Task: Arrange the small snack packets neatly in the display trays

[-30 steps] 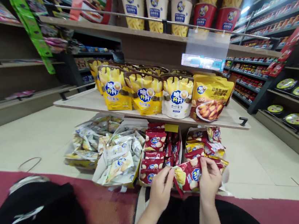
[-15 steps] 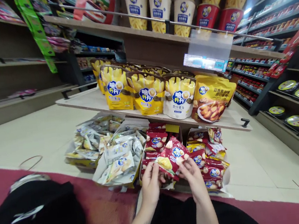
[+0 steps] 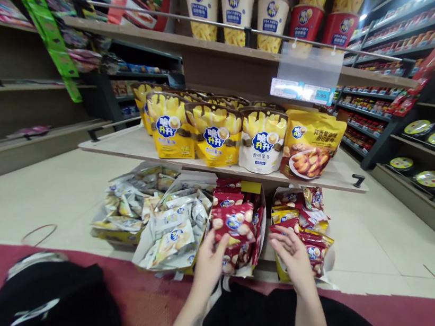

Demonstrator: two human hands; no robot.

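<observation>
My left hand (image 3: 209, 260) grips the lower edge of a red snack packet (image 3: 233, 224) and holds it over the middle carton of red packets (image 3: 259, 229) on the floor. Apart from the packet, my right hand (image 3: 292, 252) hovers with fingers spread and nothing in it, beside the right carton of red and yellow packets (image 3: 304, 215). To the left lie two open cartons of pale snack packets (image 3: 156, 219).
A low wooden shelf (image 3: 135, 144) above the cartons carries yellow and white standing snack bags (image 3: 213, 134). Cups of fries (image 3: 237, 5) line the shelf above, with a price tag holder (image 3: 303, 79). A black-clothed knee (image 3: 48, 313) rests on red carpet. Shelving runs along the right aisle.
The red packet moved from the right carton leftward over the middle carton. My right hand let go of it and now hangs open; my left hand keeps hold.
</observation>
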